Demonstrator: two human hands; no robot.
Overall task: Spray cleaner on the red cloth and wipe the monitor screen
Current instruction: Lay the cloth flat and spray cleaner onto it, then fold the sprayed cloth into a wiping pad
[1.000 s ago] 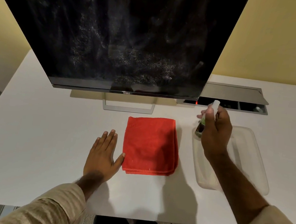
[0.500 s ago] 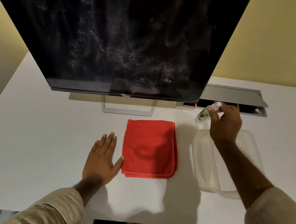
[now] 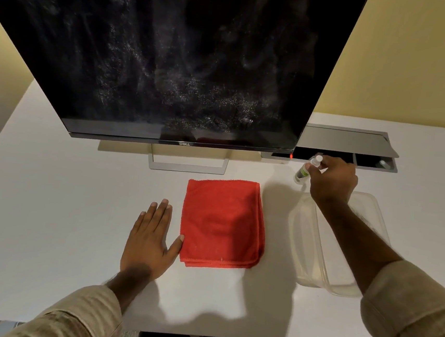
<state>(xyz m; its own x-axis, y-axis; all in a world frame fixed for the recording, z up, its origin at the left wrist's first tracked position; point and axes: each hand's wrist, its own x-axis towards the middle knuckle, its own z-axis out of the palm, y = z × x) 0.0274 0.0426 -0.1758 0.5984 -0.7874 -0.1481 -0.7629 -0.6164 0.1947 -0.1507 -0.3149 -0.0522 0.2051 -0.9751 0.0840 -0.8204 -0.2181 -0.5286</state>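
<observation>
White desk (image 3: pixel 49 206), right hand (image 3: pixel 333 180) half-hiding spray bottle (image 3: pixel 303 172)

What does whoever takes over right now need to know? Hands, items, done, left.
Left hand: flat and open on the desk, thumb touching the left edge of the red cloth.
Right hand: holds the small spray bottle, tilted, near the desk's back right, beyond the clear plastic tub.
Cloth: folded, lying in front of the monitor.
Done: bottle picked up.
Left: the screen is dusty and streaked, not yet wiped; whether the cloth has been sprayed cannot be told.
</observation>
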